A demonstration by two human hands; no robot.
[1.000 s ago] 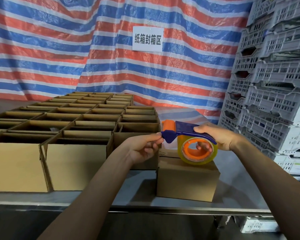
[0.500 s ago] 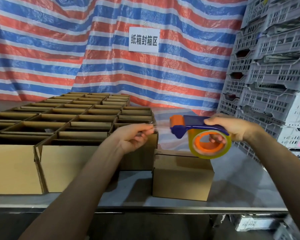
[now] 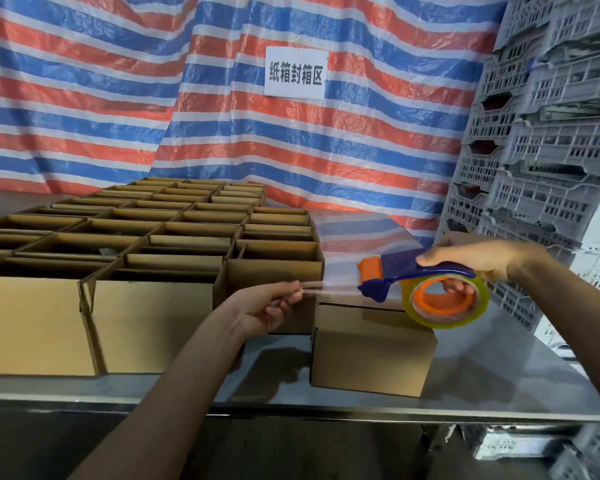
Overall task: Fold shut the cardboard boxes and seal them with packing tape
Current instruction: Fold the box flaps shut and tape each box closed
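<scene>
Left hand pinches tape; right hand grips dispenser.

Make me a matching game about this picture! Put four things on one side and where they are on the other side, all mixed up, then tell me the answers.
Things:
1. tape dispenser
2. loose tape end
3. closed box
4. grey crates

Places:
A. stacked at the right
B. pinched by the left hand
C. on the table, flaps folded down
D. gripped in the right hand

Pairs: 1-D, 2-B, 3-C, 4-A.
</scene>
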